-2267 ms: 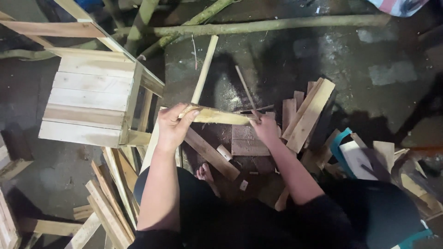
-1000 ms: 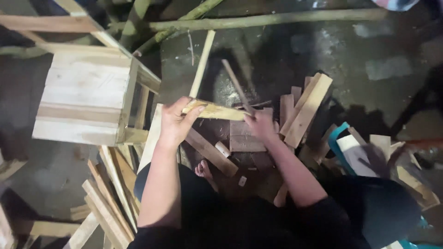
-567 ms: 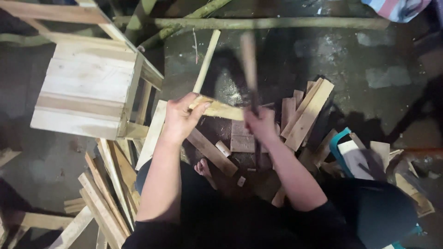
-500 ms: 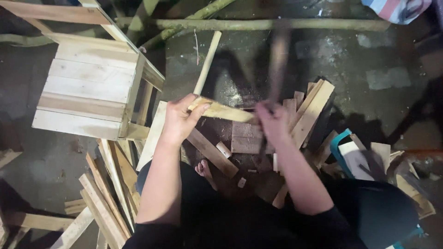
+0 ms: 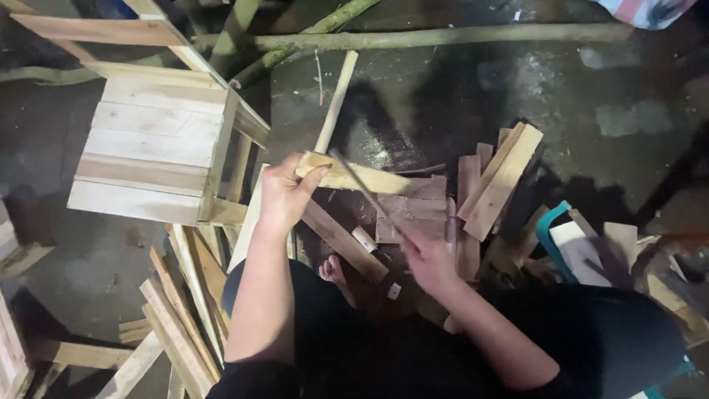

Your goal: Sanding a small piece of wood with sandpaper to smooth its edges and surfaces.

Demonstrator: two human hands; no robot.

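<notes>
My left hand [image 5: 284,193] grips the left end of a pale, rough wooden slat [image 5: 362,177] and holds it level above the floor. Low in my right hand [image 5: 428,258] is a long thin blade-like tool [image 5: 362,192]. The tool's tip slants up and left across the slat, near my left thumb. Under the slat lie short brown boards [image 5: 410,214] and a bare foot [image 5: 332,272].
A pale slatted wooden stool [image 5: 155,148] lies on its side at the left. Long green poles [image 5: 413,37] cross the top. Loose offcuts pile at the right [image 5: 502,177] and lower left [image 5: 177,318]. A teal-edged object [image 5: 554,236] sits at the right on the dark wet floor.
My right hand swung the tool up over the slat, then drew it down and back toward me; the tool now slants across the slat. The left hand kept its hold.
</notes>
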